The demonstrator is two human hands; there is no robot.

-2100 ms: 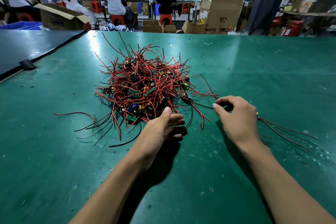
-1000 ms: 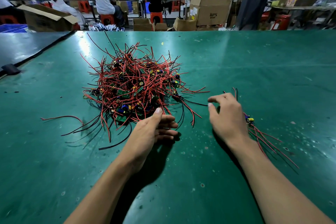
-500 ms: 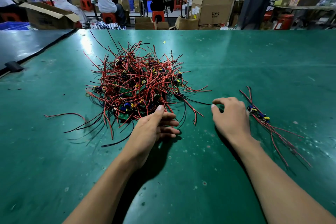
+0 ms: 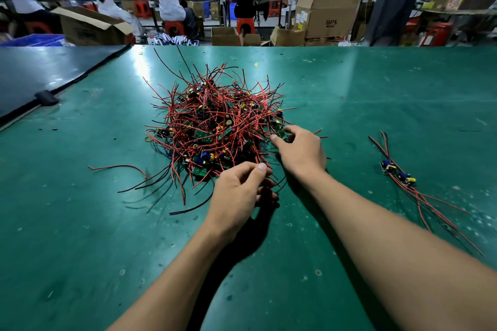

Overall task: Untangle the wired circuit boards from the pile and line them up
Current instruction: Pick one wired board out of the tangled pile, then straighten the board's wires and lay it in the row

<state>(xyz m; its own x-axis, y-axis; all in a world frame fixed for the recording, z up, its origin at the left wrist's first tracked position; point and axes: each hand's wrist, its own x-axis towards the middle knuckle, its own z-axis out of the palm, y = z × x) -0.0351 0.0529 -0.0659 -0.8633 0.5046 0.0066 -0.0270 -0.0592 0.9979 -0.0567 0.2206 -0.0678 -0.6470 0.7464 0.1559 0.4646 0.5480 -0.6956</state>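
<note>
Thumb and fingers [image 4: 293,129] of the right hand [image 4: 301,153] pinch a small green circuit board [image 4: 281,133] at the right edge of the pile [image 4: 215,126]. The left hand [image 4: 236,196] curls at the pile's near edge; I cannot tell whether it holds wires. Loose wired boards [image 4: 398,173] lie well apart to the right on the green desk [image 4: 376,88].

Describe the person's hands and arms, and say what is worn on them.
Nothing is worn on either. The left hand and right hand are bare, with no gloves, and no rings show on the fingers. The left arm and right arm are bare to the frame edge: no sleeves, watch, bracelets or markings in view.
</note>
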